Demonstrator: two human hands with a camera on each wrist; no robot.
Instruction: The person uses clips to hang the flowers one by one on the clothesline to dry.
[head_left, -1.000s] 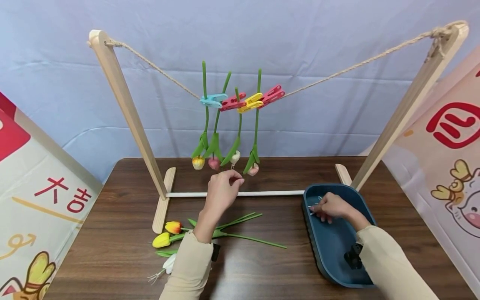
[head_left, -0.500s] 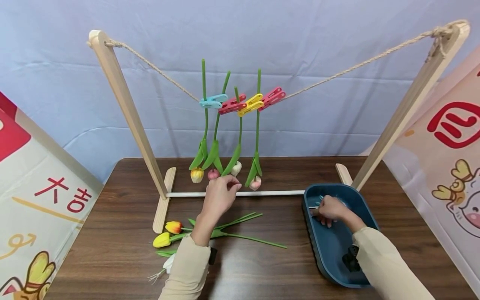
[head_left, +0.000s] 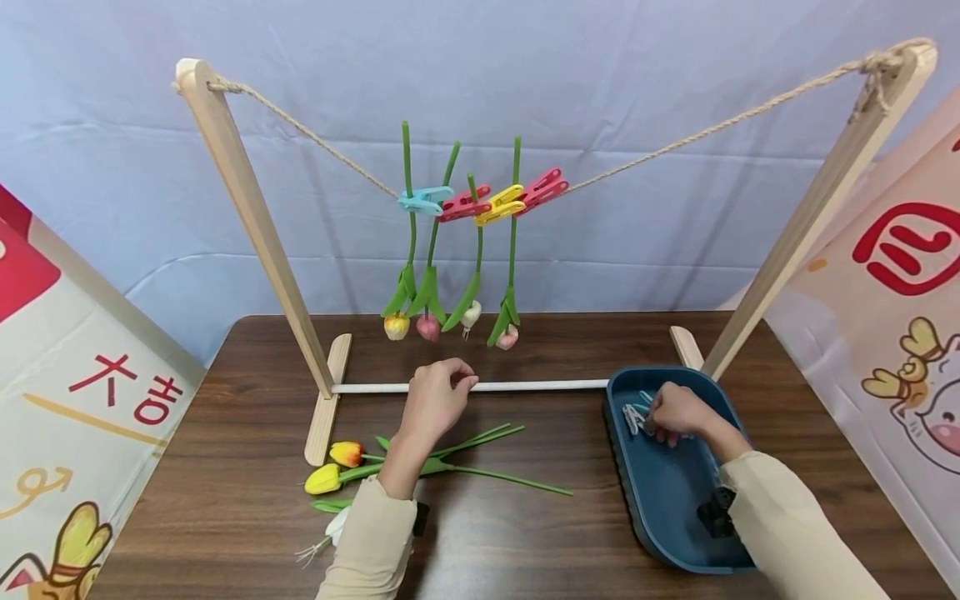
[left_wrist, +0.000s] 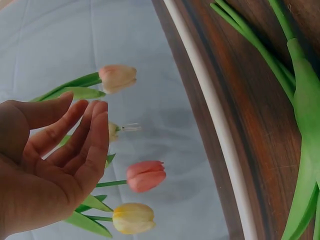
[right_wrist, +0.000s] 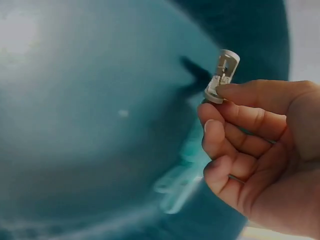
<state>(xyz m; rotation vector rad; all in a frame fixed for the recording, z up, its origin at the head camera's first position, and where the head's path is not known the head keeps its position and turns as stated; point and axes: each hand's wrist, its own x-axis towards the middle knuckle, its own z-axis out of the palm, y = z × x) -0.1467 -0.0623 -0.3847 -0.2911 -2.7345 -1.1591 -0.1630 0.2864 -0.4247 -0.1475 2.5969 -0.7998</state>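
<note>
My left hand [head_left: 435, 400] hangs with loosely curled fingers below the hanging tulips, holding nothing. Nearest above it are a white tulip [head_left: 471, 314] with thin threads at its tip and a dark pink tulip [left_wrist: 146, 176]. A yellow tulip [head_left: 397, 326] and a pale pink tulip [left_wrist: 117, 78] hang to either side. Blue, red and yellow clothespins [head_left: 501, 206] grip their stems on the rope. Over the blue bin [head_left: 652, 500], my right hand [head_left: 678, 412] pinches a white clothespin [right_wrist: 222, 75] between thumb and index finger. Light teal clothespins [right_wrist: 182, 187] lie beneath that hand.
A wooden frame [head_left: 258, 225] with two posts carries the sagging rope [head_left: 712, 129] and a white bottom bar [head_left: 543, 386]. Several tulips lie at the table's left, including yellow [head_left: 323, 479] and orange-red [head_left: 347, 454] ones. A black object [head_left: 716, 511] sits in the bin.
The hanging tulips dipped, then rose back up, while my left hand came down away from them. My right hand has shifted slightly right inside the bin.
</note>
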